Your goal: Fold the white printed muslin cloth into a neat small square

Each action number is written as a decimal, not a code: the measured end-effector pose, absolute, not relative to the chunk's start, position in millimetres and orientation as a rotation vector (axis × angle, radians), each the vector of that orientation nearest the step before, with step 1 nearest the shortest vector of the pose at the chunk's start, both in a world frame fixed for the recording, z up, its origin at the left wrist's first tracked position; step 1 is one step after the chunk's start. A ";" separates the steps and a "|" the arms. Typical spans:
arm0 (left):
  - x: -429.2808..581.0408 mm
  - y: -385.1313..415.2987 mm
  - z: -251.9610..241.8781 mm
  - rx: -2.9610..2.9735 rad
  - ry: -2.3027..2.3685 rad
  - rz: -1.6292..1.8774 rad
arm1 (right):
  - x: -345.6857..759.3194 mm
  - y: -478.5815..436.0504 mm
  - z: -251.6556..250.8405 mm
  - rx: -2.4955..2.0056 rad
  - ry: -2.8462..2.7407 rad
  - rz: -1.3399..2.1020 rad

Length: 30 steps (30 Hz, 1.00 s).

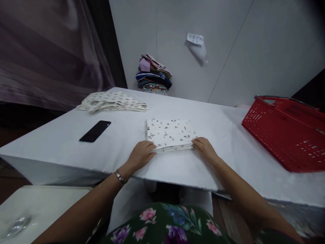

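A folded white cloth with small printed figures (pixel 172 131) lies flat on the white-covered table (pixel 122 135). Its near left corner is pinched between the thumb and fingers of my left hand (pixel 141 155). At the near right corner, my right hand (pixel 206 149) grips the same folded edge. Several layers show along the near edge between the two hands. Further back on the left rests another patterned cream cloth (pixel 114 102), loosely folded and touched by neither hand.
A black phone (pixel 95 131) lies on the table's left part. On the right stands a red plastic basket (pixel 286 132). Behind the table is a stack of folded clothes (pixel 154 74) near the wall. At lower left is a white surface (pixel 50 206).
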<state>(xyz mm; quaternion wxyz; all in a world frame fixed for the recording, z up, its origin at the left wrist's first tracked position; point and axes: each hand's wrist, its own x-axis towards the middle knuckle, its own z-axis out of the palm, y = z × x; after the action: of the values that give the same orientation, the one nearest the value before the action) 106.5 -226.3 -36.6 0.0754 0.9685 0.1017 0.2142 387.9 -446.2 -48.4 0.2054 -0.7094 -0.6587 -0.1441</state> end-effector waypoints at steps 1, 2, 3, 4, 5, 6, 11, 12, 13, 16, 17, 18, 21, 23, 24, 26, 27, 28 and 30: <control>105.9 -226.4 -36.5 2.907 0.317 0.662 | 386.9 -446.1 -48.6 -1.983 -1.825 -0.411; 105.5 -226.6 -36.6 2.906 0.331 0.686 | 385.9 -446.1 -49.1 -1.987 -1.823 -0.407; 105.2 -226.9 -36.8 2.904 0.342 0.702 | 384.8 -446.5 -49.7 -1.990 -1.829 -0.392; 105.2 -227.5 -37.1 2.902 0.348 0.709 | 383.9 -447.1 -50.5 -1.992 -1.839 -0.373; 105.3 -228.2 -37.6 2.903 0.346 0.704 | 383.2 -448.0 -51.5 -1.996 -1.845 -0.357; 105.5 -228.9 -38.4 2.906 0.340 0.691 | 382.7 -449.0 -52.6 -2.006 -1.846 -0.348; 103.1 -232.2 -45.2 2.901 0.345 0.704 | 381.9 -455.5 -56.7 -2.048 -1.810 -0.405; 101.2 -232.6 -47.1 2.893 0.349 0.719 | 382.1 -456.9 -57.3 -2.033 -1.821 -0.408; 98.7 -233.0 -48.8 2.886 0.348 0.729 | 382.6 -458.2 -58.0 -2.013 -1.839 -0.406; 89.8 -233.7 -51.2 2.884 0.325 0.697 | 387.0 -461.5 -62.9 -1.953 -1.904 -0.402; 87.2 -233.9 -50.8 2.887 0.314 0.671 | 389.2 -462.1 -65.7 -1.941 -1.919 -0.412; 85.0 -234.0 -49.9 2.891 0.305 0.646 | 391.7 -462.5 -68.9 -1.935 -1.928 -0.428; 82.0 -234.2 -45.4 2.915 0.305 0.618 | 397.6 -462.7 -79.1 -1.953 -1.924 -0.493; 82.8 -234.2 -43.0 2.943 0.308 0.615 | 399.3 -462.3 -84.0 -1.981 -1.904 -0.535; 83.9 -234.2 -42.2 2.959 0.308 0.609 | 399.5 -461.9 -85.4 -1.990 -1.899 -0.551; 87.0 -234.0 -41.4 2.987 0.310 0.593 | 399.4 -461.0 -85.8 -1.996 -1.903 -0.572; 88.8 -233.8 -41.3 2.998 0.309 0.584 | 399.3 -460.4 -85.0 -1.994 -1.910 -0.576; 90.5 -233.6 -41.3 3.005 0.308 0.581 | 399.2 -459.8 -83.7 -1.991 -1.917 -0.580; 93.5 -233.0 -42.1 3.014 0.301 0.600 | 399.3 -458.9 -80.3 -1.973 -1.930 -0.593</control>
<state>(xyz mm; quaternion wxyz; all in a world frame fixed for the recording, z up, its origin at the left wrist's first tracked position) 93.5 -233.0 -42.1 0.0270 0.9757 0.0973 0.1944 399.3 -458.9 -80.3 0.1586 -0.6900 -0.6750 -0.2075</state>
